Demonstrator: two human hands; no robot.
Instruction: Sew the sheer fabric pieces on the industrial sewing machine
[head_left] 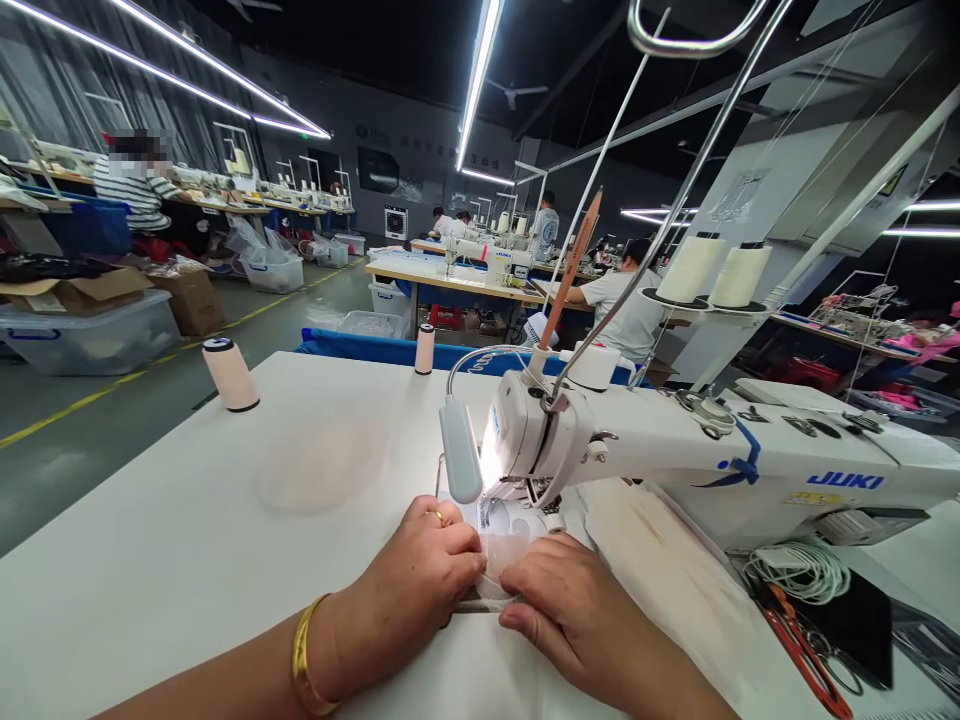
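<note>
Sheer gauzy cloth (506, 553), glossy sewing machine (652, 445), smooth tabletop (150, 560), shiny metal bangle (301, 655)

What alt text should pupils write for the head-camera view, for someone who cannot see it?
A person's left hand and right hand touch sheer, pale fabric at a lamplit white JUKI sewing machine. Two pale pink thread spools stand on the white table; other people are in the background.

The fabric (505, 553) is pale pink, the sewing machine (660, 445) white with blue lettering (846, 481), the bracelet (301, 655) gold.
</note>
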